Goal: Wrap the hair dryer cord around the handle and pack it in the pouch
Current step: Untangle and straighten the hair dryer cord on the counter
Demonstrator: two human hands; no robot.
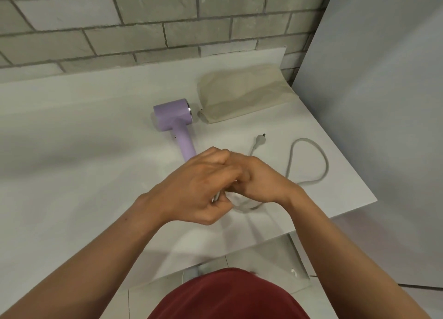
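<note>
A lilac hair dryer [175,119] lies flat on the white table [72,127], its handle pointing toward me. The handle's lower end is hidden behind my hands. Its grey cord [309,160] loops out to the right, and the plug [259,139] rests on the table. My left hand [199,189] is closed on the cord close to the handle's end. My right hand [259,179] presses against the left, fingers curled on the same stretch of cord. A beige pouch [242,95] lies flat beyond the dryer, its opening facing the dryer's head.
A grey brick wall [143,19] runs behind the table. A pale panel [371,103] stands at the right. The table's right edge [354,165] slants just past the cord loop, and the floor shows below it.
</note>
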